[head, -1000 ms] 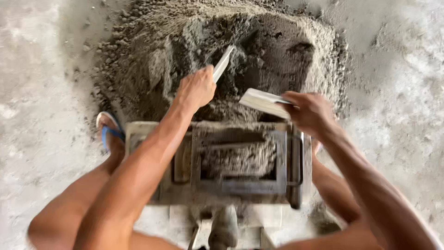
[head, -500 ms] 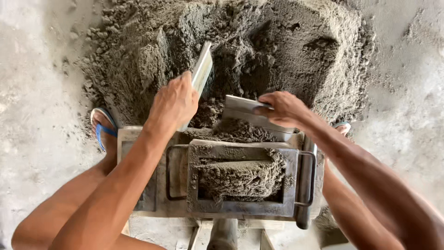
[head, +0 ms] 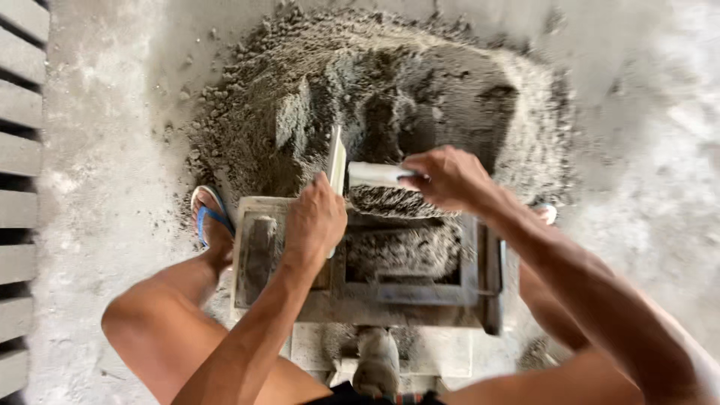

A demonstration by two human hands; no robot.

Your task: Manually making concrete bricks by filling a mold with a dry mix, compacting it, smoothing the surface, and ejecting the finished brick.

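A grey metal block mould [head: 405, 296] stands on the ground between my knees, its cavity partly filled with damp grey mix [head: 401, 251]. My left hand [head: 315, 221] grips a flat pale board [head: 336, 161] held upright at the mould's far left edge. My right hand [head: 448, 178] grips a second flat pale board [head: 375, 174], held level over a heap of mix on the mould's far rim. The two boards meet at a corner. Behind them lies a big pile of grey cement mix [head: 375, 97].
My left foot in a blue sandal [head: 208, 217] rests beside the mould on the dusty concrete floor. Grey slabs with dark gaps [head: 19, 195] line the left edge. A lever or post [head: 375, 360] sticks out at the mould's near side.
Both hands with their boards have drawn closer to the mould, dragging mix from the pile onto its far rim. The view has pulled back, showing the slabs at left.
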